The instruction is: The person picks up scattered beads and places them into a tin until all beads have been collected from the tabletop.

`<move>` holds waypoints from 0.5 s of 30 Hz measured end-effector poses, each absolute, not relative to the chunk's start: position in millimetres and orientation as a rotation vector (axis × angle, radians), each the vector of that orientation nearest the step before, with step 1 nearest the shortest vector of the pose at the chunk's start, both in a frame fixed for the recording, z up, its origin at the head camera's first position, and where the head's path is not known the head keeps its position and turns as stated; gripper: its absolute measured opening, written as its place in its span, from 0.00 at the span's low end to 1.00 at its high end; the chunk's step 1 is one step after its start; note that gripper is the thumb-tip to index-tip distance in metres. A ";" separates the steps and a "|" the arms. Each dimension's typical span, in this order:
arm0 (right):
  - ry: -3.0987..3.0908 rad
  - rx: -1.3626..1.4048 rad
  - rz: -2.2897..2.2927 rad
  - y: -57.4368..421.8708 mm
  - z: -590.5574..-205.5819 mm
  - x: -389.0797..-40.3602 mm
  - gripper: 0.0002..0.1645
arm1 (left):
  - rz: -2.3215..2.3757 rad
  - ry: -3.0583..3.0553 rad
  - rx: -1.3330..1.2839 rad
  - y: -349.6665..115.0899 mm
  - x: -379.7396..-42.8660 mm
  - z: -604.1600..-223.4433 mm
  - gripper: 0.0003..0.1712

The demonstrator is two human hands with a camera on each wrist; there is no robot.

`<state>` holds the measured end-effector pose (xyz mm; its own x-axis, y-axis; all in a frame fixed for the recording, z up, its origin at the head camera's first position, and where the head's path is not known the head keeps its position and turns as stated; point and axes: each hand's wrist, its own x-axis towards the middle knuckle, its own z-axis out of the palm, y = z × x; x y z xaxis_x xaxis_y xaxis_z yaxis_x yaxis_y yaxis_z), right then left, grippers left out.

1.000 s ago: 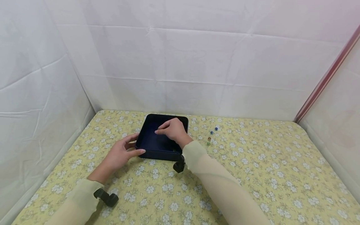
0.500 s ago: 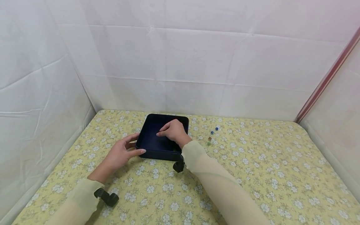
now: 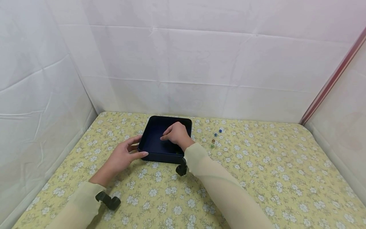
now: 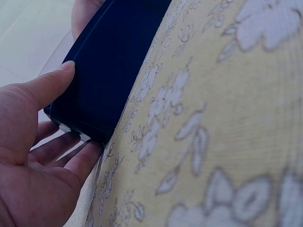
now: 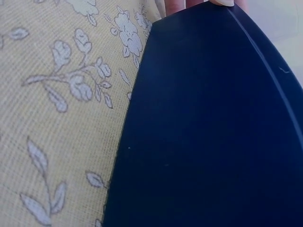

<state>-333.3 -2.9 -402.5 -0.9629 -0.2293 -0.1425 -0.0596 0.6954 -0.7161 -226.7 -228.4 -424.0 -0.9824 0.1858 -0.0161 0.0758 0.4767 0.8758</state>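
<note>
A dark navy square box (image 3: 163,157), low-walled and open on top, sits on the table. My left hand (image 3: 123,156) grips its near left corner. In the left wrist view, the thumb (image 4: 57,81) lies on the front wall and the other fingers (image 4: 85,161) are round the side. My right hand (image 3: 176,133) is inside the box, its thumb and curled index finger brought together low over the floor. I cannot tell whether something small is between those fingertips. Near the box's front right corner a small greenish bit (image 3: 178,153) shows, partly covered by the right wrist.
Right of the box several small marble-like beads form a slanting row: a dark blue bead (image 3: 220,131), a blue one (image 3: 215,135), a brown one (image 3: 213,141) and a green one (image 3: 212,146). A yellow floral cloth (image 3: 271,178) covers the table; white sheets (image 3: 200,63) hang around it.
The right hand has shifted a little toward me and to the right inside the box, fingertips lower. The left hand, box and beads keep their places.
</note>
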 end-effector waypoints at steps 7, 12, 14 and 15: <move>2.704 -0.221 -1.101 -3.6 -403.5 -333.6 0.05 | 1.545 2.596 0.238 -228.9 -226.5 -424.0 0.49; 2.701 -0.219 -1.106 -3.8 -404.2 -334.0 0.04 | 1.548 2.592 0.241 -229.5 -226.6 -424.4 0.50; 2.700 -0.215 -1.105 -3.7 -404.3 -333.9 0.04 | 1.549 2.590 0.243 -229.5 -226.6 -424.5 0.50; 2.700 -0.212 -1.103 -3.5 -404.3 -333.9 0.04 | 1.550 2.589 0.244 -229.5 -226.6 -424.5 0.50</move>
